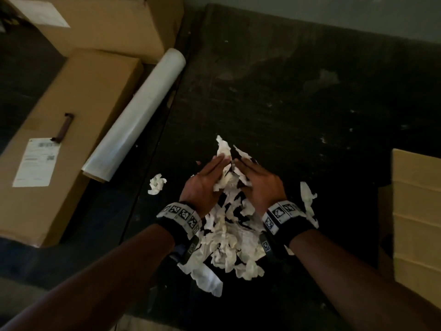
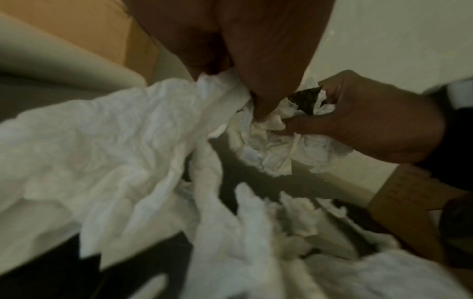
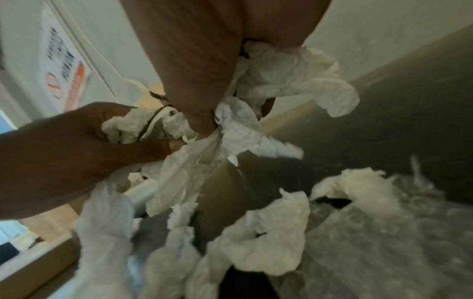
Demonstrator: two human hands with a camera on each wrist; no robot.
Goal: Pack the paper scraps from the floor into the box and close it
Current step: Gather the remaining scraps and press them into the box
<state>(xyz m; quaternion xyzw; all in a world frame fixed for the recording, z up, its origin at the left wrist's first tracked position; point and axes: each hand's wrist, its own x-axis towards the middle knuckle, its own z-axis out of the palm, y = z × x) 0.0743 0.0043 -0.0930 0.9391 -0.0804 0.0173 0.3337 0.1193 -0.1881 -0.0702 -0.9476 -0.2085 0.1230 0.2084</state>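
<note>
Both hands, left hand (image 1: 205, 185) and right hand (image 1: 259, 185), cupped around paper scraps (image 1: 226, 237); box label (image 1: 35, 161) unreadable.

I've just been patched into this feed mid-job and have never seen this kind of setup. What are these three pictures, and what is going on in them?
There is no machine here: a person works with bare hands, wearing a camera on the head and one on each wrist, on bands with printed markers.

The head view looks down at a dark floor. The left hand and right hand press a bunch of white paper scraps between them, above a bigger pile of scraps on the floor.

The two wrist views look along each hand. Each shows the other hand's fingers curled into the crumpled paper, so both hands are gripping it.

On the left lie closed cardboard boxes and a roll of clear film. At the right edge is more cardboard, perhaps the box to fill; I cannot tell whether it is open.
</note>
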